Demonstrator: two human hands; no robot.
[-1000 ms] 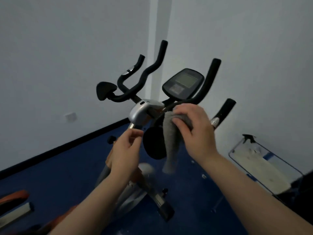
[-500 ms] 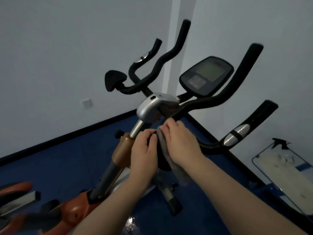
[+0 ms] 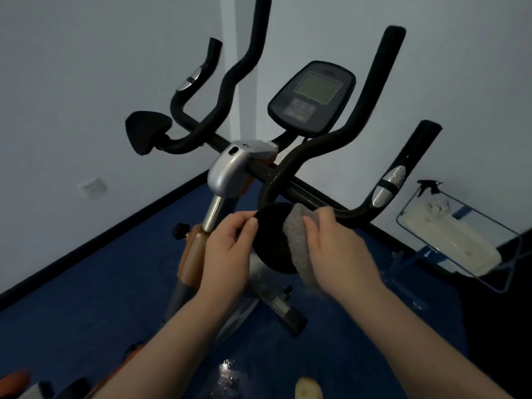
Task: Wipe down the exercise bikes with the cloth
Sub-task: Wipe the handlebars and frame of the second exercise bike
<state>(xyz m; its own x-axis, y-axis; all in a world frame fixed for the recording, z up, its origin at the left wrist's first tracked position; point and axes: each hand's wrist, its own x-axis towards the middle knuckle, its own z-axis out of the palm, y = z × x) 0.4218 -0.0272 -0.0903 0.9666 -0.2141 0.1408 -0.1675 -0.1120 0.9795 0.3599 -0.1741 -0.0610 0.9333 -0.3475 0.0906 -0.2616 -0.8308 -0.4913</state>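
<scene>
Fingers of the right hand (image 3: 339, 249) curl around a grey cloth (image 3: 299, 243), pressing it against a round black pad (image 3: 272, 240) beneath the exercise bike's handlebars (image 3: 311, 145). The left hand (image 3: 227, 249) pinches the pad's opposite edge between thumb and fingertips. Above sits the console (image 3: 312, 96); blue flooring (image 3: 86, 298) lies below.

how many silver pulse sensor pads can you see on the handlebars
2: one silver pad on the far left handlebar, one silver pad on the near right handlebar. Others may be hidden on the bars' far sides.
</scene>
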